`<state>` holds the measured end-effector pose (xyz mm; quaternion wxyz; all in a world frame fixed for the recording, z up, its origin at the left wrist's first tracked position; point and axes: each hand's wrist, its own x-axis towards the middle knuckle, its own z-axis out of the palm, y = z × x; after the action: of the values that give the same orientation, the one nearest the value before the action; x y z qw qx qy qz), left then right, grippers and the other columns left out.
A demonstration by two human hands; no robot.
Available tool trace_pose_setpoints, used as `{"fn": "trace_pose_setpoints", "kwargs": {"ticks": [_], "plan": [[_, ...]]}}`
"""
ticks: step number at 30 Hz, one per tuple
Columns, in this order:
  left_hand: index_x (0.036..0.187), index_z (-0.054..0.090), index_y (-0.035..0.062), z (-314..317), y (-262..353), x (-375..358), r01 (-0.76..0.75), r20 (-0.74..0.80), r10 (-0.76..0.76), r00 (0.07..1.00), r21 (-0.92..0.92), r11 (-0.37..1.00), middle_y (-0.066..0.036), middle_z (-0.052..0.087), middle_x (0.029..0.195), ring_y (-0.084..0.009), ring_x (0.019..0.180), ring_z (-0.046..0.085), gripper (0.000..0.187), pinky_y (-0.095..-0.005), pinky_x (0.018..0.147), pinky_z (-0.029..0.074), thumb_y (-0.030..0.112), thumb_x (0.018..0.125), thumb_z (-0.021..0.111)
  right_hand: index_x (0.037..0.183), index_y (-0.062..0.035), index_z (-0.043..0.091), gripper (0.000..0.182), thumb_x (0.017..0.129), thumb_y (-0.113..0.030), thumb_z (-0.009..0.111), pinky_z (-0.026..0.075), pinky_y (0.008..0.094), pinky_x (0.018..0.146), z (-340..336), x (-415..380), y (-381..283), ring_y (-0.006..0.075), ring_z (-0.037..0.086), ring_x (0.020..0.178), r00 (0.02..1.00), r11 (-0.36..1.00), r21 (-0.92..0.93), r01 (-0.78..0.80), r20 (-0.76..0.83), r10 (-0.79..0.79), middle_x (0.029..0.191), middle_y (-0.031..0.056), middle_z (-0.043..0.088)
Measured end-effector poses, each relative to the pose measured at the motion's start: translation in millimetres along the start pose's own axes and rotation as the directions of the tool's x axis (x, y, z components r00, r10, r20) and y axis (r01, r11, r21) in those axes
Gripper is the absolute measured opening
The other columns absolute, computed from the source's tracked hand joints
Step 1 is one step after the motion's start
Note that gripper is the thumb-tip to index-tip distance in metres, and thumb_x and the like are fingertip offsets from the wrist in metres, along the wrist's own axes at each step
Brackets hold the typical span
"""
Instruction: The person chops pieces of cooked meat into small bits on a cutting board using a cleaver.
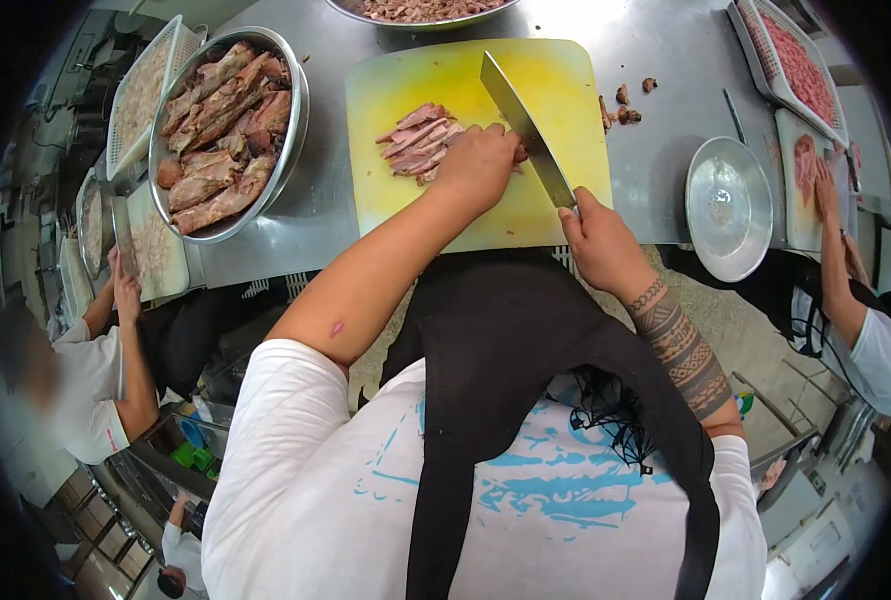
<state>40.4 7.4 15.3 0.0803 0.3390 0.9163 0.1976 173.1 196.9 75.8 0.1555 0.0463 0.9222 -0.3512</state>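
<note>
A yellow cutting board (556,85) lies on the metal table. My right hand (598,235) grips the handle of a large cleaver (528,130), whose blade slants up and to the left across the board. Beside the blade, my left hand (481,165) is closed with its fingertips on meat that it mostly hides. Strips of sliced meat (418,143) lie fanned out just left of that hand.
Left of the board stands a metal bowl of large meat pieces (231,130). Small scraps (624,115) and an empty metal bowl (729,208) are on the right. Co-workers' hands (826,190) are at both sides, the left one with a knife (124,232).
</note>
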Motion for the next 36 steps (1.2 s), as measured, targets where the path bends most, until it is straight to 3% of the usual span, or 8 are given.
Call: {"fn": "trace_pose_setpoints", "kwargs": {"ticks": [10, 15, 18, 22, 25, 31, 34, 36], "plan": [[0.103, 0.071, 0.0057, -10, -1, 7, -0.066, 0.068, 0.063, 0.996, 0.044, 0.997, -0.016, 0.069, 0.100, -0.0364, 0.096, 0.067, 0.015, -0.0471, 0.086, 0.056, 0.011, 0.091, 0.064, 0.102, 0.0057, 0.053, 0.032, 0.106, -0.026, 0.051, 0.050, 0.0582, 0.078, 14, 38, -30, 0.0547, 0.063, 0.087, 0.993, 0.999, 0.040, 0.034, -0.115, -0.029, 0.087, 0.0342, 0.065], [0.103, 0.071, 0.0050, -6, -6, 6, -0.073, 0.055, 0.071, 0.996, 0.026, 0.997, -0.016, 0.069, 0.100, -0.0365, 0.097, 0.068, 0.016, -0.0470, 0.086, 0.056, 0.011, 0.090, 0.065, 0.101, 0.0066, 0.054, 0.032, 0.106, -0.025, 0.050, 0.051, 0.0576, 0.081, -12, 12, -48, 0.0548, 0.063, 0.090, 0.998, 0.996, 0.075, -0.054, -0.021, 0.056, 0.090, 0.0358, 0.065], [0.102, 0.070, 0.0037, -7, -8, 5, -0.124, 0.035, 0.122, 0.992, 0.046, 0.991, -0.016, 0.069, 0.101, -0.0364, 0.098, 0.068, 0.015, -0.0473, 0.086, 0.056, 0.011, 0.091, 0.063, 0.100, 0.0065, 0.055, 0.032, 0.105, -0.025, 0.051, 0.051, 0.0578, 0.082, 27, 44, -33, 0.0545, 0.064, 0.091, 0.991, 0.994, 0.100, -0.033, -0.123, 0.046, 0.091, 0.0356, 0.065], [0.103, 0.069, 0.0017, -10, -9, 3, -0.124, 0.080, 0.121, 0.989, 0.026, 0.992, -0.017, 0.068, 0.104, -0.0369, 0.100, 0.066, 0.017, -0.0473, 0.086, 0.056, 0.009, 0.091, 0.062, 0.101, 0.0058, 0.054, 0.029, 0.105, -0.023, 0.051, 0.051, 0.0580, 0.081, -4, 29, -53, 0.0540, 0.064, 0.090, 0.995, 0.996, 0.052, -0.068, -0.063, 0.071, 0.090, 0.0346, 0.066], [0.104, 0.069, 0.0016, -10, -13, 5, -0.126, 0.062, 0.124, 0.990, 0.034, 0.991, -0.018, 0.068, 0.104, -0.0370, 0.101, 0.066, 0.017, -0.0471, 0.087, 0.055, 0.008, 0.090, 0.061, 0.102, 0.0056, 0.054, 0.029, 0.105, -0.023, 0.051, 0.051, 0.0576, 0.080, 33, 28, -37, 0.0532, 0.064, 0.089, 0.987, 0.993, 0.093, -0.075, -0.138, 0.087, 0.088, 0.0337, 0.066], [0.105, 0.068, 0.0015, -11, -15, 5, -0.137, 0.074, 0.139, 0.988, -0.031, 0.990, -0.018, 0.068, 0.104, -0.0368, 0.103, 0.066, 0.019, -0.0472, 0.088, 0.055, 0.006, 0.089, 0.060, 0.105, 0.0049, 0.052, 0.029, 0.105, -0.025, 0.052, 0.051, 0.0582, 0.077, -3, 18, -60, 0.0530, 0.065, 0.086, 0.994, 0.988, 0.111, -0.104, -0.029, 0.108, 0.086, 0.0333, 0.066], [0.105, 0.068, 0.0020, -7, -17, 0, -0.148, 0.078, 0.150, 0.986, -0.030, 0.989, -0.018, 0.068, 0.105, -0.0373, 0.103, 0.065, 0.019, -0.0477, 0.088, 0.055, 0.007, 0.089, 0.061, 0.104, 0.0049, 0.052, 0.030, 0.105, -0.025, 0.051, 0.051, 0.0584, 0.077, 48, 30, -39, 0.0526, 0.065, 0.085, 0.979, 0.992, 0.080, -0.096, -0.171, 0.109, 0.086, 0.0329, 0.066], [0.106, 0.069, 0.0026, -8, -22, 5, -0.157, 0.067, 0.158, 0.985, -0.015, 0.987, -0.018, 0.067, 0.105, -0.0377, 0.102, 0.065, 0.019, -0.0479, 0.088, 0.055, 0.007, 0.089, 0.061, 0.105, 0.0052, 0.053, 0.032, 0.105, -0.026, 0.051, 0.052, 0.0582, 0.077, 47, 43, -38, 0.0523, 0.065, 0.084, 0.982, 0.989, 0.091, -0.116, -0.138, 0.128, 0.086, 0.0324, 0.067]]}}
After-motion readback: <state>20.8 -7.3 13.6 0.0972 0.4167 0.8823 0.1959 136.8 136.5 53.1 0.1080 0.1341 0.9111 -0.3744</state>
